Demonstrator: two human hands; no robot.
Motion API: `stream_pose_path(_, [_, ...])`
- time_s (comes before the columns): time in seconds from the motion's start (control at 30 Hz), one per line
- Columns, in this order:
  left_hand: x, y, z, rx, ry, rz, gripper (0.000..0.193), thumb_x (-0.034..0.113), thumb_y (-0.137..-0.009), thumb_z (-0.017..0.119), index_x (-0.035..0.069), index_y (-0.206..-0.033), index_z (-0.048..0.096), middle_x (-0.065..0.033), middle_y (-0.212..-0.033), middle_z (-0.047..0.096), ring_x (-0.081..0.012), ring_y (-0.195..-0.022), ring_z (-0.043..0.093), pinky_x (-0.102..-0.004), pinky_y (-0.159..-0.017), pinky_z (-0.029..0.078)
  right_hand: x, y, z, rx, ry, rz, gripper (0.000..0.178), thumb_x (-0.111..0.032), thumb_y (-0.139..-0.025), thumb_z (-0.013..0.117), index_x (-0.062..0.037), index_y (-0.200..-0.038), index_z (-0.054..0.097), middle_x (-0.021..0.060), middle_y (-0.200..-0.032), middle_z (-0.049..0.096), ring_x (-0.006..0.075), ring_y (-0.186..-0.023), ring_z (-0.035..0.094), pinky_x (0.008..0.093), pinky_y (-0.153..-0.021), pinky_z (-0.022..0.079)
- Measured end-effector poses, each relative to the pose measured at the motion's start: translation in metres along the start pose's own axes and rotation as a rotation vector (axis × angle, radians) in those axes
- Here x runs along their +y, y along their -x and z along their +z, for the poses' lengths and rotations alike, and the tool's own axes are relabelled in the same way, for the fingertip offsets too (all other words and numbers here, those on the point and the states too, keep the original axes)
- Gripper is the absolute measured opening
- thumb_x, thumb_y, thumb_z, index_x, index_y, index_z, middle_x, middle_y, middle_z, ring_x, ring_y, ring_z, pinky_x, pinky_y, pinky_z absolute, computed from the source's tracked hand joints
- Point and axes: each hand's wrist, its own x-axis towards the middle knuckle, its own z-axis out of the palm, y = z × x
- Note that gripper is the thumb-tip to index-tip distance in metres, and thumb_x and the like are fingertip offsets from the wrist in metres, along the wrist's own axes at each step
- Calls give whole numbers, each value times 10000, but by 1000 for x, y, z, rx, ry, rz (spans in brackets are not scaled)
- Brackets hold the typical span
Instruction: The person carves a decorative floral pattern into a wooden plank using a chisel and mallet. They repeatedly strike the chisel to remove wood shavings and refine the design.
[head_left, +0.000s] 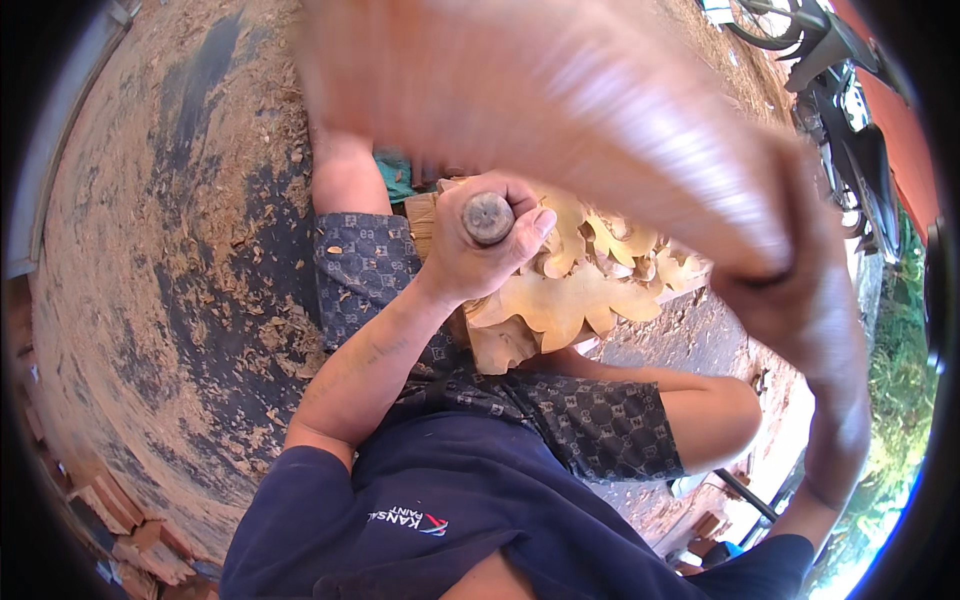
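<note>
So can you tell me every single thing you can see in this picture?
Wooden club: one, brown, blurred, across the top
Round-ended tool: one, grey-brown, middle
Carved leafy wood: one, yellowish, in front of the lap
Shavings: many, tan, over the ground
Half-hidden thing: one, teal, above the left hand
Motorbike: at least one, mostly black, upper right
Plants: several, green, right edge
Wood pieces: several, reddish-brown, lower left
Shirt: one, navy, bottom
Shorts: one pair, dark, patterned, middle
Legs: two, bare, left and right
Hands: two, bare; left holding the tool, right hand gripping the club
</note>
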Motion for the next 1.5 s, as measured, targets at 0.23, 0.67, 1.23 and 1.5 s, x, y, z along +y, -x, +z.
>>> stream_pose_path(0.23, [79, -14, 5, 88, -491, 13, 167, -2, -851, 831, 2, -914, 677, -71, -864, 693, -135, -738, 671, -274, -637, 503, 53, 69, 26, -26, -69, 179, 740, 36, -685, 780, -65, -1376, 536, 213, -1110, 717, 387, -1013, 734, 433, -885, 562])
stream_pose_path(0.67, [-7, -63, 9, -1013, -1515, -549, 364, 393, -898, 787, 38, -869, 708, -132, -798, 737, -326, -788, 747, -427, -697, 593, 104, 252, 109, 332, -357, 1084, 785, 100, -826, 729, 7, -1539, 414, 166, -1340, 598, 227, -1198, 655, 323, -998, 528])
stream_pose_path(1.23, [-30, -116, 11, -1113, -1283, -1110, 325, 256, -920, 805, -35, -959, 665, -115, -742, 655, -172, -688, 617, -371, -619, 488, 127, 281, 167, 118, -377, 1103, 637, -118, -866, 763, -7, -1416, 460, 169, -1128, 577, 247, -1023, 580, 403, -929, 477])
stream_pose_path(1.5, [-11, -101, -8, -1022, -1325, -894, 312, 262, -930, 788, -23, -991, 675, -161, -806, 679, -248, -752, 661, -390, -663, 510, 141, 305, 161, 487, -727, 984, 581, -125, -912, 703, -58, -1426, 440, 121, -1092, 542, 220, -1004, 543, 409, -919, 445])
